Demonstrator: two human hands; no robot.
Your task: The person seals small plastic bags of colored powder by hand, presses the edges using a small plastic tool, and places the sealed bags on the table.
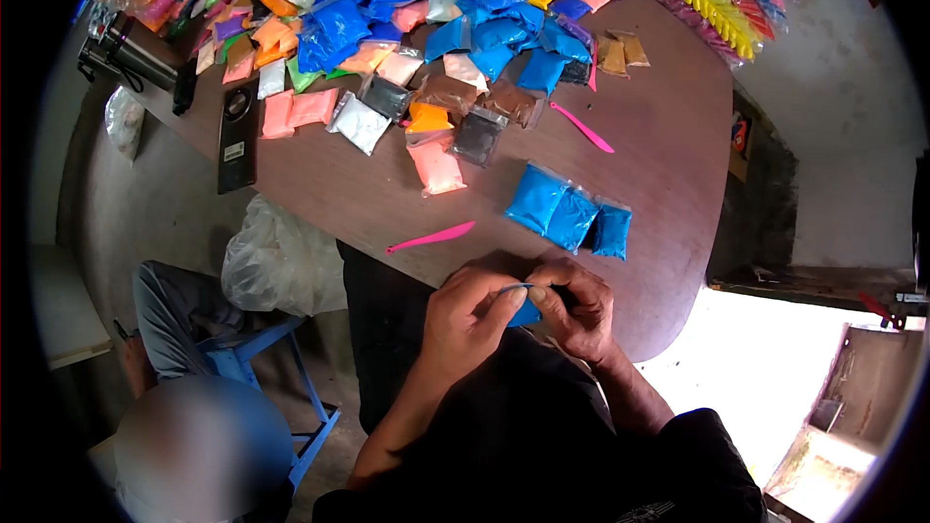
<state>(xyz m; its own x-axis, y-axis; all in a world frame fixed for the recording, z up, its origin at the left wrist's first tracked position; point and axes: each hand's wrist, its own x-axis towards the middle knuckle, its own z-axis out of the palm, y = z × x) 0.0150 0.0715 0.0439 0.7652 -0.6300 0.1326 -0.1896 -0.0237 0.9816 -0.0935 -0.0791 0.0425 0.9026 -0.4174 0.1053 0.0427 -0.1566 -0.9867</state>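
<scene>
Between my two hands, at the near edge of the table, is a small blue packet (525,314). My left hand (467,315) pinches its upper edge with thumb and forefinger. Close beside it, my right hand (578,312) pinches the same edge from the other side, the thumbs almost touching. Most of the packet is hidden behind my fingers. Just beyond my hands lie three blue packets in clear zip bags, among them a left one (536,198) and a right one (611,230). A pink plastic knife (432,236) rests on the table to the left of them.
A large heap of colored packets (417,19) covers the far side of the brown table (668,184). A second pink knife (581,127), a dark phone-like slab (238,136) and a steel flask (140,53) lie there too. Another person (194,446) is by a blue stool (257,349).
</scene>
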